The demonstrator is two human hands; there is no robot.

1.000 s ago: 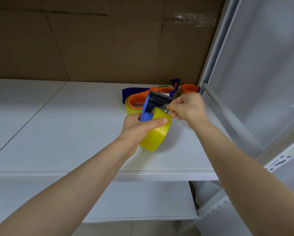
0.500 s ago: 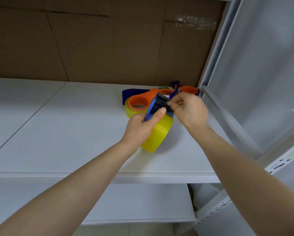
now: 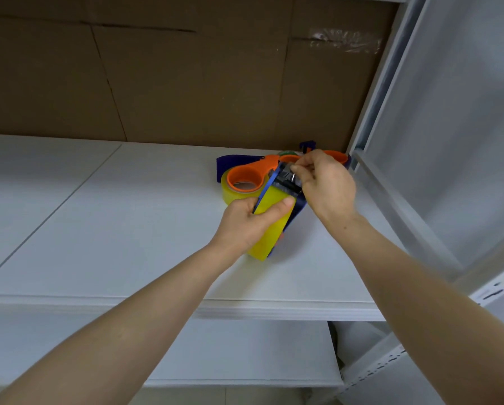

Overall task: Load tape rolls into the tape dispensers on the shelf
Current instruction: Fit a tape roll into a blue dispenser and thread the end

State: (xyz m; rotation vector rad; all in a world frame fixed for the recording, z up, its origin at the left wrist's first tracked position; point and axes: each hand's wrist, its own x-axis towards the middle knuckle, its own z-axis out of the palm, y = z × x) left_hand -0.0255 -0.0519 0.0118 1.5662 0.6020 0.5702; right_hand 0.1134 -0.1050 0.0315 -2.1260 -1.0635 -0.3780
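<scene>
A yellow tape roll [image 3: 269, 232] sits inside a blue tape dispenser [image 3: 296, 204], held above the white shelf [image 3: 128, 229]. My left hand [image 3: 246, 223] grips the roll and dispenser from the left, thumb across the roll's face. My right hand [image 3: 325, 185] pinches the clear tape end at the dispenser's cutter head [image 3: 287, 178]. Behind them lies an orange dispenser [image 3: 246, 178] loaded with a yellowish roll. More dispensers, blue [image 3: 233, 162] and orange [image 3: 338, 156], lie at the back, partly hidden by my right hand.
Brown cardboard [image 3: 171, 83] backs the shelf. A grey metal upright [image 3: 382, 83] and a slanted rail [image 3: 397, 206] stand on the right. A lower shelf [image 3: 230, 352] shows below the front edge.
My right hand has moved up and back along the dispenser head, drawing the tape end over the cutter. The left hand has tilted the roll and dispenser slightly.
</scene>
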